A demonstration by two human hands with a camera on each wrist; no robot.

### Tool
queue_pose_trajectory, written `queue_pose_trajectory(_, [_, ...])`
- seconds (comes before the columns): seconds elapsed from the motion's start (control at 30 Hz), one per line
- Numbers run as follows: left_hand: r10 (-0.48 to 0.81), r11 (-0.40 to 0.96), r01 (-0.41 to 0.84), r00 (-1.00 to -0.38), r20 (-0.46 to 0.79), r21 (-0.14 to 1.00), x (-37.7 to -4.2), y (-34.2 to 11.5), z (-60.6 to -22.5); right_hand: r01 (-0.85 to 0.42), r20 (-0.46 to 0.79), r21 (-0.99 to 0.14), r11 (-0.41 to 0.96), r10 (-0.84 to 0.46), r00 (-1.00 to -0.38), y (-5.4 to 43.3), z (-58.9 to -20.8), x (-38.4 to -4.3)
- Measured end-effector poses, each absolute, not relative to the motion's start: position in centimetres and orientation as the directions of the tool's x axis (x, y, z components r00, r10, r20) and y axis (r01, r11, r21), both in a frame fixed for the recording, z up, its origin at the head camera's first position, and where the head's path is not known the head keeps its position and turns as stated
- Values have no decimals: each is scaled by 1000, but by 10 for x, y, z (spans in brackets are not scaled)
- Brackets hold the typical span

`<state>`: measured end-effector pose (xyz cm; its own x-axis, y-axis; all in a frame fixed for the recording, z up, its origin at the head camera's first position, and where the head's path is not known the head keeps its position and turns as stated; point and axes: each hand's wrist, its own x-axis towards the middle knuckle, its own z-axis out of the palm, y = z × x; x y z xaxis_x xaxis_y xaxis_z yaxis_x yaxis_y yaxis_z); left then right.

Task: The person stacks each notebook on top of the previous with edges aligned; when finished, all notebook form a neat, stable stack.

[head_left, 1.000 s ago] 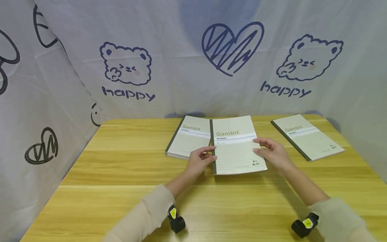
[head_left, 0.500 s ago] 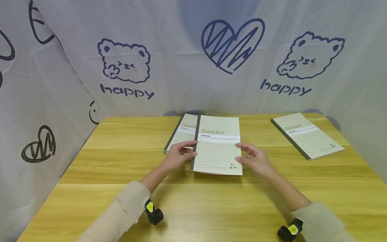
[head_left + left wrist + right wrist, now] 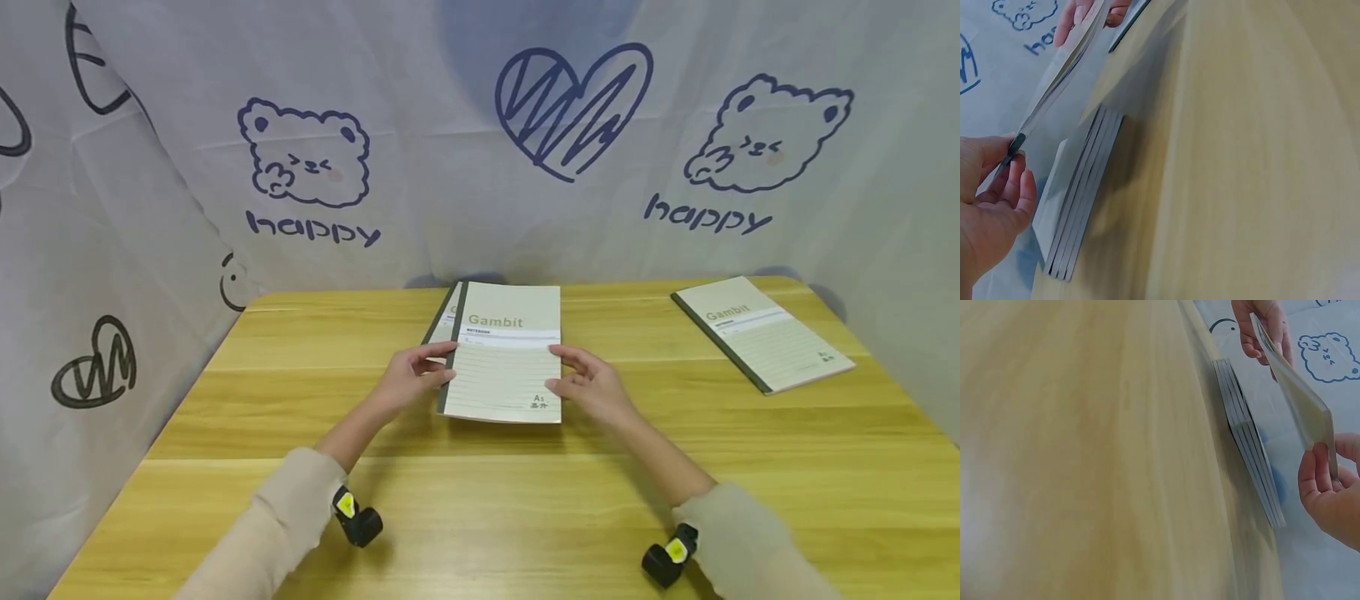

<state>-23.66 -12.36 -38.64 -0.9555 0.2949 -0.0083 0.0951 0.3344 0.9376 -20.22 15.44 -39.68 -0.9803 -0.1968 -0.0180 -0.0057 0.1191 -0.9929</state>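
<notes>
A cream notebook (image 3: 504,367) with a dark spine and "Gambit" on its cover is held between both hands. My left hand (image 3: 408,379) pinches the spine edge, thumb on top and fingers beneath. On the opposite edge, my right hand (image 3: 592,385) pinches the pages' side. Both wrist views show this notebook raised above a stack of notebooks (image 3: 1088,194), with a gap between. From the head camera the held notebook covers most of that stack; just its upper left part shows.
Another Gambit notebook (image 3: 765,336) lies slanted at the right rear of the wooden table (image 3: 480,517). Behind the table's far edge hangs a white curtain (image 3: 435,175) with bear and heart drawings.
Both hands have carried the notebook leftward, from beside the stack to over it. The slanted notebook at the right has stayed in place.
</notes>
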Motion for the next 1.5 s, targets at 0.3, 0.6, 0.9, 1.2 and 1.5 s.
queue_pose_trajectory(0.3, [267,426,105,-963,-14,899,-256,-137,-377,-14,4,-998,59,-160,-987,132,-397,-221])
queue_pose_trajectory(0.6, [206,473,82,-978,-19,877,-274,-142,-376,-21,11,-997,77,-119,-993,113,-400,-238])
queue_pose_trajectory(0.9, [159,492,44,-987,-40,869,-290,-142,-380,11,-12,-999,53,-28,-1000,95,-404,-248])
queue_pose_trajectory(1.2, [107,492,64,-994,13,868,-298,-140,-389,42,-39,-996,85,45,-998,87,-417,-259])
queue_pose_trajectory(1.5, [58,475,91,-996,72,875,-299,-136,-397,31,-17,-993,116,117,-993,78,-430,-257])
